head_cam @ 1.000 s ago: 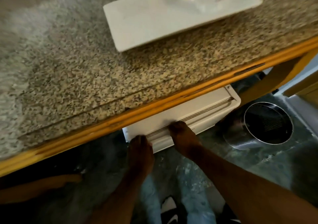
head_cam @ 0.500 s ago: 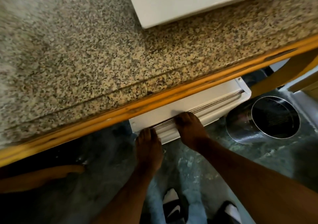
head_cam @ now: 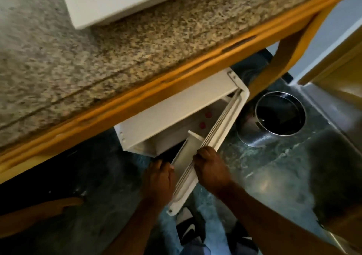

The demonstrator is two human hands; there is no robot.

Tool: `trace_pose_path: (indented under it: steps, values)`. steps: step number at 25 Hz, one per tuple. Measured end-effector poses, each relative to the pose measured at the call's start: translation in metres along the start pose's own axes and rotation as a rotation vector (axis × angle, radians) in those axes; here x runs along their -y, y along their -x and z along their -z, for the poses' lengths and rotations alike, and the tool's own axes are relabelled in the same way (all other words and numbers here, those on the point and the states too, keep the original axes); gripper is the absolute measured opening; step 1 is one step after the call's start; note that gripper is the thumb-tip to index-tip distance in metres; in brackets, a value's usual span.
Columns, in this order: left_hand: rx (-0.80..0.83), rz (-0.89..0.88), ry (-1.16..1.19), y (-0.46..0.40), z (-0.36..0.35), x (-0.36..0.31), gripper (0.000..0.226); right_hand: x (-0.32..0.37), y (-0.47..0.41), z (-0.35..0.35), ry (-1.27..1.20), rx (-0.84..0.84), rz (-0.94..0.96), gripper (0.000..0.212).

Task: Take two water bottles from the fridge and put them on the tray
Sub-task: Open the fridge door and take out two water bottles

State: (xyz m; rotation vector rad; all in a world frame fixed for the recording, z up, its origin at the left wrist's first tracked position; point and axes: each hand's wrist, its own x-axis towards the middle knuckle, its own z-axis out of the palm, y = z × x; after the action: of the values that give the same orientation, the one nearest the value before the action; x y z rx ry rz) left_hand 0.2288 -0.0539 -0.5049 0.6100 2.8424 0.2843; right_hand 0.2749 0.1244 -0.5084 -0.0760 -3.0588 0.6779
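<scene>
A small white fridge (head_cam: 172,113) stands under the granite counter. Its door (head_cam: 213,137) is swung partly open, hinged at the right. My right hand (head_cam: 210,168) grips the door's top edge from the outside. My left hand (head_cam: 159,176) holds the door's inner side near a white door shelf. Two red bottle caps (head_cam: 205,119) show inside the fridge; the bottles below them are hidden. The white tray (head_cam: 121,3) lies on the counter at the top of the view, cut off by the frame.
The granite counter (head_cam: 98,62) with an orange wooden edge overhangs the fridge. A round metal bin (head_cam: 280,115) stands on the floor right of the fridge. An orange table leg (head_cam: 284,54) is behind it. My shoes (head_cam: 188,227) are below the door.
The fridge door was shut a second ago and has now swung open towards me. Both hands moved back with the door, and the red caps inside came into view.
</scene>
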Motion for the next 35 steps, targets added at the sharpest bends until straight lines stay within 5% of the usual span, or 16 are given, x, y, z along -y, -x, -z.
trace_pose_path:
  steps: [9, 18, 29, 32, 35]
  values:
    - [0.103, -0.255, -0.088, -0.031, -0.021, -0.072, 0.041, -0.052, 0.098, 0.010, 0.095, -0.143, -0.177, 0.008]
    - [0.141, -0.654, -0.352, -0.102, -0.043, -0.151, 0.034, -0.098, 0.162, 0.036, 0.254, -0.154, -0.519, 0.048]
    - [0.350, -0.954, -0.402, -0.162, -0.099, -0.176, 0.043, -0.131, 0.151, 0.029, 0.145, -0.172, -0.942, 0.054]
    - [0.368, -0.962, -0.343, -0.181, -0.107, -0.182, 0.043, -0.115, 0.129, 0.026, 0.077, -0.333, -1.060, 0.056]
    - [0.434, -0.956, -0.356, -0.200, -0.117, -0.192, 0.043, -0.076, 0.085, 0.003, 0.038, -0.587, -0.928, 0.035]
